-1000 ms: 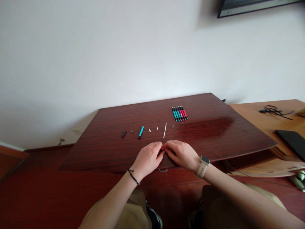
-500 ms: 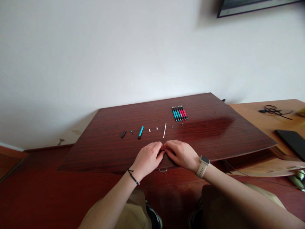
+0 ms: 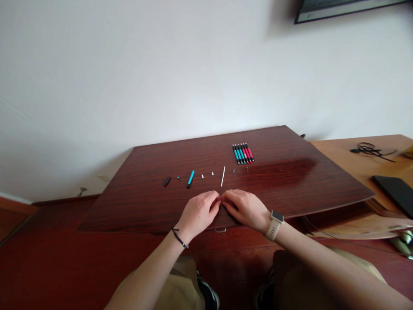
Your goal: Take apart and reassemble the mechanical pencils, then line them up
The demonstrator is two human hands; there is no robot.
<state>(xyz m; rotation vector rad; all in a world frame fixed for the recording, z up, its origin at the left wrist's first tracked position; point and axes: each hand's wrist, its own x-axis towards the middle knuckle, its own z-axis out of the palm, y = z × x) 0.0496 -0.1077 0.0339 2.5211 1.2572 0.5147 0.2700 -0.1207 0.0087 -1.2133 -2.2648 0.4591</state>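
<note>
Both the left hand and the right hand are resting curled on the bench, fingertips meeting just before the white rod, any hold between them being impossible to tell.

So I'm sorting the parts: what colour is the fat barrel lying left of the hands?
Teal barrel with a dark tip, head view.

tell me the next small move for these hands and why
Probably reach the right hand forward to the thin white rod: it lies just beyond the touching fingertips of both hands, left hand included, nearest of the loose pen parts.
</note>
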